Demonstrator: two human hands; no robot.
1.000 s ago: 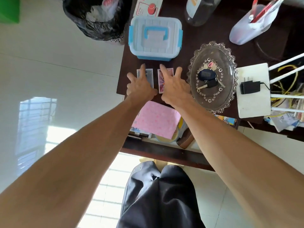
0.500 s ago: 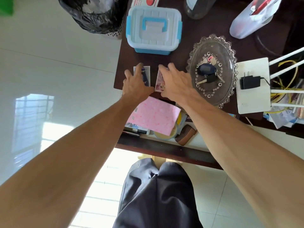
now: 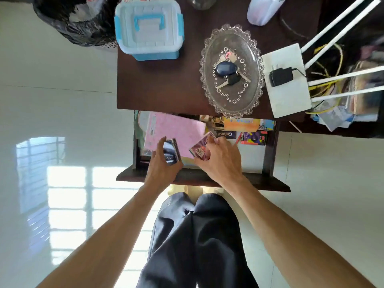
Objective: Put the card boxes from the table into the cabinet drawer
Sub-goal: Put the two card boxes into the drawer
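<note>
My left hand grips a dark blue card box over the left part of the open cabinet drawer. In my right hand is a pink and purple card box, tilted, above the drawer's middle. Both boxes hang over a pink booklet lying in the drawer. The dark wooden table top lies beyond the drawer.
On the table stand a white and blue plastic container, a glass dish holding keys, and a white router with a black adapter. Packets and papers fill the drawer's back. A black bin bag sits at the table's left.
Both hands have closed on the two card boxes, lifted them off the table and drawn them back toward me, over the open drawer.
</note>
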